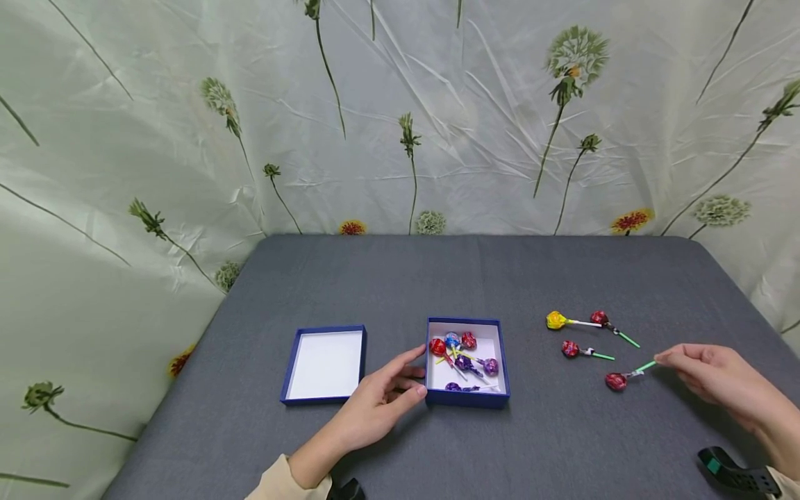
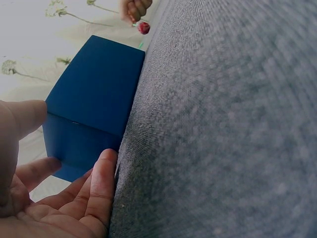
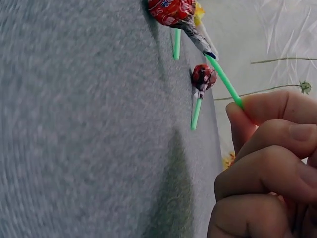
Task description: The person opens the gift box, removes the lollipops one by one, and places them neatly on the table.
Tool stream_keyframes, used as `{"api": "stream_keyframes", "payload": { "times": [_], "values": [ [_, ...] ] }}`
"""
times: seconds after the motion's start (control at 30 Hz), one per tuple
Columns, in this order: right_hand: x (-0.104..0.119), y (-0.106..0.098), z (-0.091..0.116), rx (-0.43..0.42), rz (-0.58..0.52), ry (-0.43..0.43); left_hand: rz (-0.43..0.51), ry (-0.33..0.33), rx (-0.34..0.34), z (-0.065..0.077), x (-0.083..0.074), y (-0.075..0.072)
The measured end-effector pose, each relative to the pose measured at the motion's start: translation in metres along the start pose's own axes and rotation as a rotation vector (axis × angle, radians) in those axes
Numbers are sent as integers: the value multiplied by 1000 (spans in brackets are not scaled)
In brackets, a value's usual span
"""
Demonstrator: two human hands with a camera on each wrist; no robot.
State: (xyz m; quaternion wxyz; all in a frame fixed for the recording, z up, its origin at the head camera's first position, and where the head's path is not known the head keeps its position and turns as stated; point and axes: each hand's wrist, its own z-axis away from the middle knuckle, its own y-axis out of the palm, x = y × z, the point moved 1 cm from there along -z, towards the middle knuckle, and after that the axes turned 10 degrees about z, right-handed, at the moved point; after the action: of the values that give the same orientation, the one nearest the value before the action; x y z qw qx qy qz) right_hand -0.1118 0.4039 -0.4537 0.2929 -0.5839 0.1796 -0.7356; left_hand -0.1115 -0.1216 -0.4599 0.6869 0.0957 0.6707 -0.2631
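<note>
Between thumb and forefinger, my right hand pinches the green stick of a lollipop in a dark red wrapper. In the right wrist view that lollipop's head tilts away from the fingers. My left hand touches the left side and near corner of a blue box, its fingers loosely extended. Inside the white-lined box lie several lollipops, among them a red one, a blue one and a purple one. The left wrist view shows only the box's outer walls.
Near the right hand lie a yellow lollipop and two red ones, one farther back and one nearer. A blue-edged white lid lies left of the box. The grey table meets a flowered curtain.
</note>
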Motion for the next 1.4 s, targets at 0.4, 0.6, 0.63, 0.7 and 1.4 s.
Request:
{"api": "stream_keyframes", "payload": {
  "times": [0.4,0.6,0.63,0.7,1.4],
  "values": [
    [-1,-2,-4,11,51,91,19,2,9,0,-4,-1],
    [2,-4,-4,23,105,129,22,4,8,0,-6,0],
    [2,-4,-4,22,114,130,22,5,9,0,-5,0],
    [3,-5,-4,21,127,134,22,5,10,0,-5,0],
    [-1,-6,-4,-14,177,161,22,16,16,0,-3,0]
  ]
}}
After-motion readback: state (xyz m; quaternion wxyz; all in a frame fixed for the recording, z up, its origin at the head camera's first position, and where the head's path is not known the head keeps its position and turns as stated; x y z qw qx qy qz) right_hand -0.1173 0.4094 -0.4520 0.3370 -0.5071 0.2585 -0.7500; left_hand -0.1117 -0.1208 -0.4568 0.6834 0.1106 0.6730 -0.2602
